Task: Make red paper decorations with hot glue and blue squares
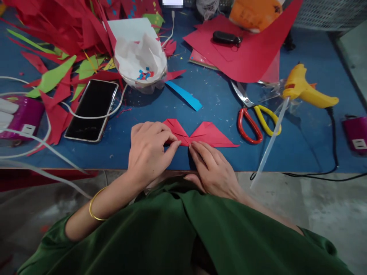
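Note:
A folded red paper (pixel 210 135) lies near the table's front edge, with two raised, wing-like sides meeting at a creased middle. My left hand (pixel 151 147) covers its left part; the thumb and index finger pinch at the lower edge near the centre. Just right of the middle, the closed fingers of my right hand (pixel 213 168) press the lower edge down, while its thumb sits lower, off the paper. A blue paper strip (pixel 185 95) rests beyond the folded piece. To the right are scissors (pixel 249 110) with one red and one yellow handle, blades partly apart.
A phone (pixel 91 110) with a white cable across it lies left. Behind are a white paper-lined bowl (pixel 140 65) holding small scraps, red sheets (pixel 243 57) under a black key fob (pixel 226 38), and green and red cuttings (pixel 53 76). A yellow glue gun (pixel 309 89) lies right.

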A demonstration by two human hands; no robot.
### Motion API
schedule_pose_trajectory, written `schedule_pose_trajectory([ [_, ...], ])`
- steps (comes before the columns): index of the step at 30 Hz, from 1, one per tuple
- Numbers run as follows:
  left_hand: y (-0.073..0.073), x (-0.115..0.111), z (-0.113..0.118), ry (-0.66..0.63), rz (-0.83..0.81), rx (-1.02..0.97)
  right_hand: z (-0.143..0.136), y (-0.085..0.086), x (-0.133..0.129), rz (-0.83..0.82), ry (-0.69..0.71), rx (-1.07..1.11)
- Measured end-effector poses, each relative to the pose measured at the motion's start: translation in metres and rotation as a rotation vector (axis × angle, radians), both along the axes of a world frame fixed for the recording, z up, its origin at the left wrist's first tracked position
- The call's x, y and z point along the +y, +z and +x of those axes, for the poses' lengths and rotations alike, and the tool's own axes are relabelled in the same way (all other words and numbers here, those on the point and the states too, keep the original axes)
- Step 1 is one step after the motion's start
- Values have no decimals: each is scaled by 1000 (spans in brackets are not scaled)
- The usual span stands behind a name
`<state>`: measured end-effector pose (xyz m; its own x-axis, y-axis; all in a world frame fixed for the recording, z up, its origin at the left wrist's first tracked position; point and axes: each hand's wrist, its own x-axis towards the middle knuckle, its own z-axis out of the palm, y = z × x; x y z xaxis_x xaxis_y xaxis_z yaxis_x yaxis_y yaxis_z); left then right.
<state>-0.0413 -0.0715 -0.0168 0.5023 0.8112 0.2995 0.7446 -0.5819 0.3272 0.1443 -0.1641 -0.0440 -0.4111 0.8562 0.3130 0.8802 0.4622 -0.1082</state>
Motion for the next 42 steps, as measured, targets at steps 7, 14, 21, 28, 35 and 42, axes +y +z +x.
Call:
schedule_pose_trajectory([
  [7, 1, 3, -5, -11, 11, 6, -5, 4, 3, -6, -33, -59],
  [14, -1, 10, -23, -2, 21, 3, -10, 7, 7, -14, -48, -156],
  [21, -3, 20, -41, 18, -29, 20, -12, 7, 8, 8, -52, -175],
  [28, -6, 26, -61, 30, 26, 81, -12, 4, 6, -1, -72, -162],
  [35, -9, 27, -78, 88, 62, 83, -12, 4, 6, 4, -78, -174],
  [42, -5, 12, -80, 258, 113, 86, -13, 5, 6, -10, -71, -151],
])
